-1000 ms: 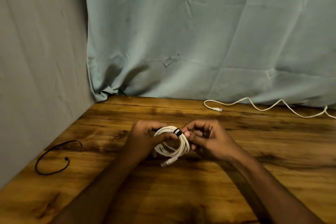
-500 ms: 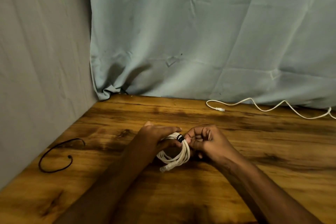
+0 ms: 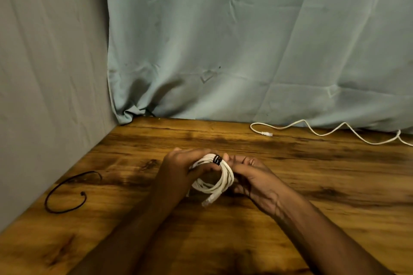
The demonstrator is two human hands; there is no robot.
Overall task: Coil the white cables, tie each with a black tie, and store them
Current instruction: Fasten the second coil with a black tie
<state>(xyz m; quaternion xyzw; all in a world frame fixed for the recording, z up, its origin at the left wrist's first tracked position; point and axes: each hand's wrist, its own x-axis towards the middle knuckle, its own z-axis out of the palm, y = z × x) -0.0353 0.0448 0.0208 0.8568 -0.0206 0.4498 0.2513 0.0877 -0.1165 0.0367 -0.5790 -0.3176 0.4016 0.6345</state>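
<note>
A coiled white cable (image 3: 220,183) sits between both hands, just above the wooden table (image 3: 312,185). A black tie (image 3: 217,159) is wrapped round the top of the coil. My left hand (image 3: 181,166) grips the coil's left side, fingers curled over the strands. My right hand (image 3: 250,171) holds the coil's right side, its thumb and fingertips at the tie. The cable's plug end (image 3: 209,201) hangs below the coil. A second white cable (image 3: 324,133) lies uncoiled along the table's back edge. A loose black tie (image 3: 67,192) lies at the left.
A grey wall (image 3: 49,73) bounds the table on the left. A pale green curtain (image 3: 245,40) hangs behind the table down to its back edge.
Both hands have drawn closer over the coil and tipped it, with the left hand now covering more of its left side. The tie stays at the top.
</note>
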